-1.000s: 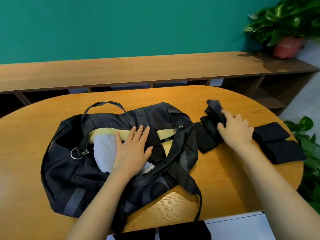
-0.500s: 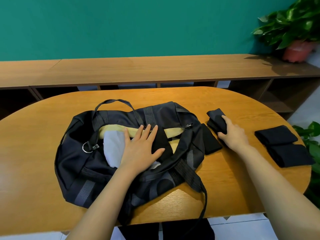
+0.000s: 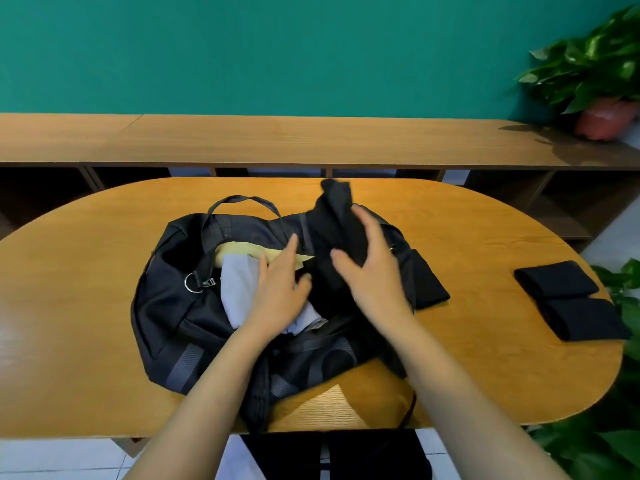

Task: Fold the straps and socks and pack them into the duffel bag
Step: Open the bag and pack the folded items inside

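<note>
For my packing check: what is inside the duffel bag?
Visible: a light grey cloth and a pale yellow layer. The left hand, and the black bundle in the right hand, hide the rest.

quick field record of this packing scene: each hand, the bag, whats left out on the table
left hand: flat on the pale cloth inside the duffel bag
right hand: grips a black bundle over the bag's opening
beside bag: single folded piece, black, on the table
far right: two folded pieces, black, side by side

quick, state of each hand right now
left hand: open, flat on the pale cloth in the duffel bag
right hand: holding a black folded piece
</note>
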A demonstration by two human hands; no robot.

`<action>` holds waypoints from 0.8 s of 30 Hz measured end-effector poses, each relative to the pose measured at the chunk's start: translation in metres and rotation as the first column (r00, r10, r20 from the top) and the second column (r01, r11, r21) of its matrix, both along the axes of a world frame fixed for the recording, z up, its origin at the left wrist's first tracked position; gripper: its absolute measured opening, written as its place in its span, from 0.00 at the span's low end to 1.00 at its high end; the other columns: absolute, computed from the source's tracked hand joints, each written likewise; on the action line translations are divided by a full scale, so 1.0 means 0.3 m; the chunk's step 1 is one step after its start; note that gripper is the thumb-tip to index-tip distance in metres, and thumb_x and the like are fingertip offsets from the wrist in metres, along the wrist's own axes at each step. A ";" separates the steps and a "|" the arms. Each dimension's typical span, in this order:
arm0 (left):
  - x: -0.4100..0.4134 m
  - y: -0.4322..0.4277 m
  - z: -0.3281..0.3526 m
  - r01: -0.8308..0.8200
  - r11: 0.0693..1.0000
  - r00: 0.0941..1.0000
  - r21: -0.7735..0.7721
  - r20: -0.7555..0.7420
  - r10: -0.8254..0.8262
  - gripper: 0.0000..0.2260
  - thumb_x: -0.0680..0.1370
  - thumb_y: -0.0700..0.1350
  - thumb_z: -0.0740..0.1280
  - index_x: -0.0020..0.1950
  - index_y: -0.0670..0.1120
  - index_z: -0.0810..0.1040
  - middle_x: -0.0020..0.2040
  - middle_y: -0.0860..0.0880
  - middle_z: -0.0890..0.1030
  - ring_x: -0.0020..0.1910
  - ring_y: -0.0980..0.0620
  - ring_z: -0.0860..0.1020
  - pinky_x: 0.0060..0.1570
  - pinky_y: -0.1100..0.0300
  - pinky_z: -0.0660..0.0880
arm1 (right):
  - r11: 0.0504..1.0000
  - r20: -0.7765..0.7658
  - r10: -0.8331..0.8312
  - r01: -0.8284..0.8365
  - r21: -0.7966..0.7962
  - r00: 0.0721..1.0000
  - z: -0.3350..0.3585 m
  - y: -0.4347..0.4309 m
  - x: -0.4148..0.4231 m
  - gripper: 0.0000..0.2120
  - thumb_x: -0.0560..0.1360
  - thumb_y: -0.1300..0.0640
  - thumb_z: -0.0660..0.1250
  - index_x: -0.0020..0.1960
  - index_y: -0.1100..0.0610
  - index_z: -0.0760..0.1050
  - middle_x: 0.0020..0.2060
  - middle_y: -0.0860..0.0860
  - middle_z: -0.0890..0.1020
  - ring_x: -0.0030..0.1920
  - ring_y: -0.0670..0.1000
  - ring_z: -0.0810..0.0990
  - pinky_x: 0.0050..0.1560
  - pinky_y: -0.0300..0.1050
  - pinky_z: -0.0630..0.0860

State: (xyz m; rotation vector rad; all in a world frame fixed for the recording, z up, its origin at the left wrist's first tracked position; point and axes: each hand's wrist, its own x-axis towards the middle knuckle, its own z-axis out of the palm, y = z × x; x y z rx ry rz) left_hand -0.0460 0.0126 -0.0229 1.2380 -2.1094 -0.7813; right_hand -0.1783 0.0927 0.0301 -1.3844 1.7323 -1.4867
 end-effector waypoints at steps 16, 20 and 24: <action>-0.065 -0.026 0.012 0.314 0.887 0.917 -0.337 0.349 -0.192 0.17 0.84 0.49 0.54 0.72 0.50 0.70 0.76 0.49 0.64 0.77 0.48 0.54 0.75 0.53 0.43 | 0.958 -0.890 0.255 0.025 0.285 0.377 -0.045 -0.174 -0.230 0.19 0.76 0.52 0.68 0.67 0.49 0.73 0.71 0.47 0.68 0.73 0.52 0.60 0.73 0.50 0.53; -0.028 -0.010 -0.008 0.334 0.878 0.909 -0.343 0.363 -0.204 0.23 0.82 0.55 0.48 0.71 0.50 0.73 0.75 0.49 0.67 0.76 0.48 0.58 0.74 0.52 0.48 | 0.928 -0.915 0.367 -0.002 0.372 0.168 -0.061 -0.277 -0.241 0.09 0.75 0.49 0.69 0.55 0.48 0.79 0.67 0.47 0.71 0.70 0.52 0.62 0.73 0.53 0.54; -0.023 0.003 -0.029 0.370 0.854 0.891 -0.366 0.400 -0.215 0.23 0.82 0.53 0.48 0.67 0.50 0.77 0.71 0.50 0.72 0.74 0.46 0.64 0.73 0.46 0.56 | 0.974 -0.820 0.019 0.175 0.144 0.572 0.016 -0.345 -0.261 0.06 0.76 0.51 0.67 0.41 0.51 0.74 0.46 0.48 0.79 0.53 0.53 0.75 0.51 0.50 0.70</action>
